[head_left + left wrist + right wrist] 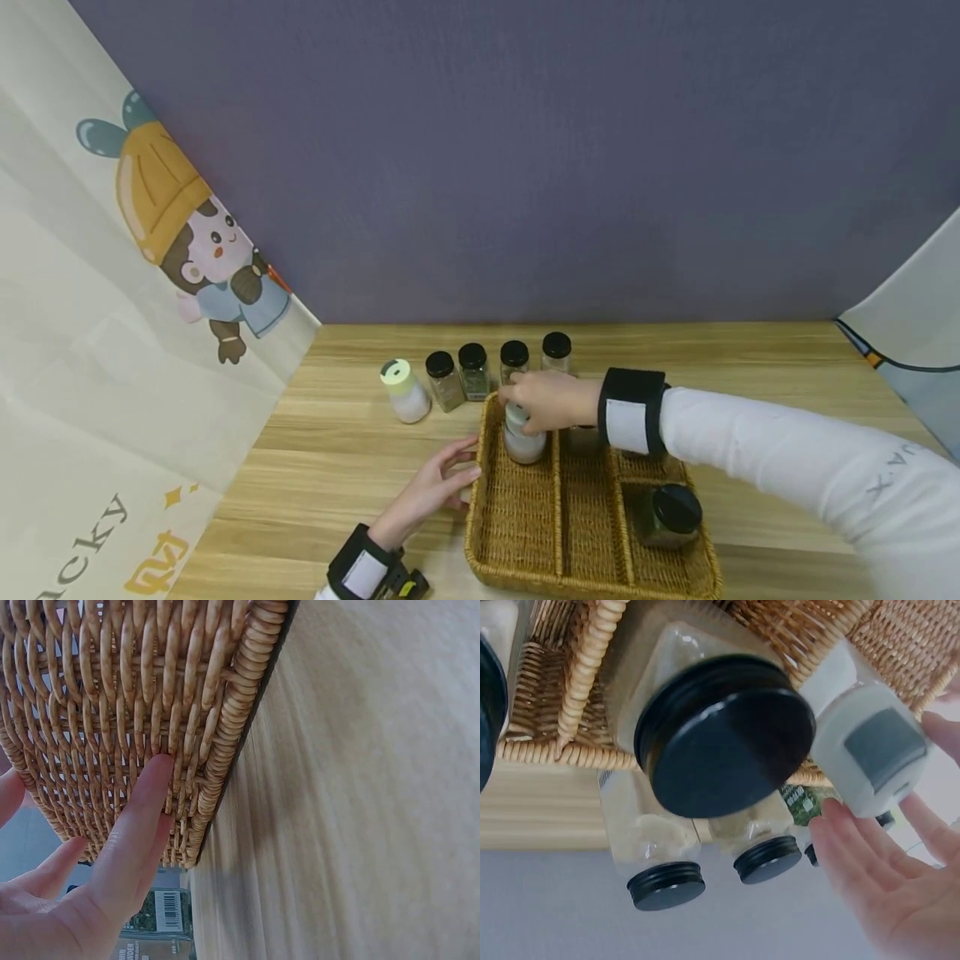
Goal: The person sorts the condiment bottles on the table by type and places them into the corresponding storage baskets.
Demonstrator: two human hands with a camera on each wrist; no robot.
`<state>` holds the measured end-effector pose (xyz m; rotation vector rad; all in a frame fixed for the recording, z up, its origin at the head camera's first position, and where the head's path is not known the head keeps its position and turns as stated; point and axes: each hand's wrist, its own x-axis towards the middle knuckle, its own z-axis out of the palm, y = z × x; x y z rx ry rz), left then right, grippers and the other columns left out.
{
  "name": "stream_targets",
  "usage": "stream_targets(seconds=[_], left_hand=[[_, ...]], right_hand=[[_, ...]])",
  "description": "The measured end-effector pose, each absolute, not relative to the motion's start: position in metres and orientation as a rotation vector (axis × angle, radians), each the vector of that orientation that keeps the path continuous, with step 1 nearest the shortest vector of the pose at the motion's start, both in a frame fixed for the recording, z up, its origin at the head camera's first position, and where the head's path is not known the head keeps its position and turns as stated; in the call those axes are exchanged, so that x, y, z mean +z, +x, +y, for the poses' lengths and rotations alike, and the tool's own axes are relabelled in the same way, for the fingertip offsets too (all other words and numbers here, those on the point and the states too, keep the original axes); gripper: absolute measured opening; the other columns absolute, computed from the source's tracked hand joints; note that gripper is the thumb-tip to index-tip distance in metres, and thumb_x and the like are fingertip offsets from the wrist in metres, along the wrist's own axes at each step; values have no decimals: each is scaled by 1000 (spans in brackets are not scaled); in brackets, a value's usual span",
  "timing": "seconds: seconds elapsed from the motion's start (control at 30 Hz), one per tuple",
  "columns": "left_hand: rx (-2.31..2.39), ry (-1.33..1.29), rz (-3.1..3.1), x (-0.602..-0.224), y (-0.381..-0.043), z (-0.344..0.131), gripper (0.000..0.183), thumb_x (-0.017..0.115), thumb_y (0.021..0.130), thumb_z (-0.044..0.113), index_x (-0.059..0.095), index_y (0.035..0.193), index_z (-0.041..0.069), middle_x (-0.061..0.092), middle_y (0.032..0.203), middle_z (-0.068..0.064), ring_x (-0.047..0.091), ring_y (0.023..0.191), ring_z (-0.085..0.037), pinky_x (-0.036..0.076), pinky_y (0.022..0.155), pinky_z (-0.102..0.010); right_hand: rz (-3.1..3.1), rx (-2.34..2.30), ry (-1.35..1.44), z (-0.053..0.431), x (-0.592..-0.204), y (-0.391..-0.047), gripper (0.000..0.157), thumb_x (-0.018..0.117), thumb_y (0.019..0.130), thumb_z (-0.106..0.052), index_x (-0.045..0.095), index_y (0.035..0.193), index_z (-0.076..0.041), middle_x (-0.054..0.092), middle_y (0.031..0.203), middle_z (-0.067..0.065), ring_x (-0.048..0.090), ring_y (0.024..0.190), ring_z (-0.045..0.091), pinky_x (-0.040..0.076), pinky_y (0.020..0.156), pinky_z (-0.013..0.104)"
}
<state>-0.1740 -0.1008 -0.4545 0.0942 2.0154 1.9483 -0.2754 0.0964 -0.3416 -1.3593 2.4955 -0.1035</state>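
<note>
In the head view my right hand (551,398) is at the white cap of a clear shaker bottle (525,443) with pale contents, in the left compartment of a woven basket (517,575). In the right wrist view, thumb and fingertips sit around the sides of the bottle's white cap (870,750) with its grey patch. My left hand (437,483) rests against the basket's left outer wall. Its fingers (127,832) lie fairly straight along the weave (112,690) in the left wrist view.
Behind the basket stand several black-capped spice jars (474,371) and a shaker with a yellow-green cap (405,392). A dark-lidded jar (671,517) occupies the basket's right side. A black-lidded jar (720,735) is in the compartment beside my right hand. A grey-blue wall (525,167) rises at the back.
</note>
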Motion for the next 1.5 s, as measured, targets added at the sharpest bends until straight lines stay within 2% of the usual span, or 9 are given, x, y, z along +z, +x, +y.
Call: stream_targets(seconds=[0.1, 0.23, 0.5, 0.7, 0.93, 1.07, 1.3, 1.5], left_hand=[[1949, 97, 2019, -454, -174, -101, 59, 56, 87, 17, 28, 135, -1, 36, 128, -28, 50, 104, -31, 54, 65, -41], [1943, 98, 2027, -454, -174, -102, 59, 56, 87, 17, 28, 135, -1, 36, 128, -28, 51, 104, -31, 54, 64, -40], [1940, 94, 2034, -454, -174, -102, 59, 56, 87, 17, 28, 135, -1, 37, 128, -28, 51, 104, -31, 54, 65, -40], [1936, 98, 2034, -455, -175, -103, 58, 56, 87, 17, 28, 135, -1, 37, 127, -27, 49, 105, -30, 54, 64, -39], [1940, 106, 2024, -455, -175, -104, 58, 55, 87, 16, 27, 135, -2, 37, 128, -28, 48, 106, -31, 54, 65, -40], [1949, 107, 2019, -455, -175, -104, 58, 55, 87, 15, 27, 135, -2, 36, 128, -28, 49, 106, -31, 54, 65, -41], [1947, 105, 2019, -456, -175, -104, 59, 56, 87, 17, 27, 135, -2, 36, 128, -28, 50, 105, -30, 54, 66, -41], [1931, 91, 2021, -456, -175, -103, 61, 57, 86, 20, 28, 136, 0, 37, 129, -26, 52, 103, -30, 54, 66, -39]], right_hand=[[2512, -111, -1360, 97, -338, -277, 37, 66, 79, -20, 56, 113, -9, 54, 106, 9, 53, 70, 12, 43, 54, 22], [2532, -115, -1361, 97, -333, -280, 35, 63, 81, -24, 56, 112, -10, 55, 106, 8, 56, 76, 14, 44, 56, 24], [2550, -174, -1340, 104, -323, -292, 26, 60, 84, -20, 57, 107, -9, 57, 101, 9, 56, 77, 15, 47, 62, 27], [2596, -252, -1307, 114, -321, -307, 25, 58, 85, -15, 58, 109, -7, 61, 102, 9, 59, 79, 15, 49, 68, 30], [2642, -347, -1236, 126, -321, -325, 27, 56, 84, -8, 59, 109, -3, 60, 106, 13, 57, 89, 22, 49, 71, 34], [2672, -369, -1196, 131, -324, -333, 28, 57, 84, -11, 58, 110, -2, 60, 105, 14, 57, 92, 25, 49, 74, 37], [2699, -384, -1165, 134, -332, -344, 24, 59, 83, -9, 59, 106, -1, 61, 100, 14, 58, 84, 22, 48, 67, 34], [2730, -364, -1145, 137, -338, -352, 23, 60, 82, -8, 59, 104, 0, 60, 99, 14, 57, 87, 26, 48, 68, 36]])
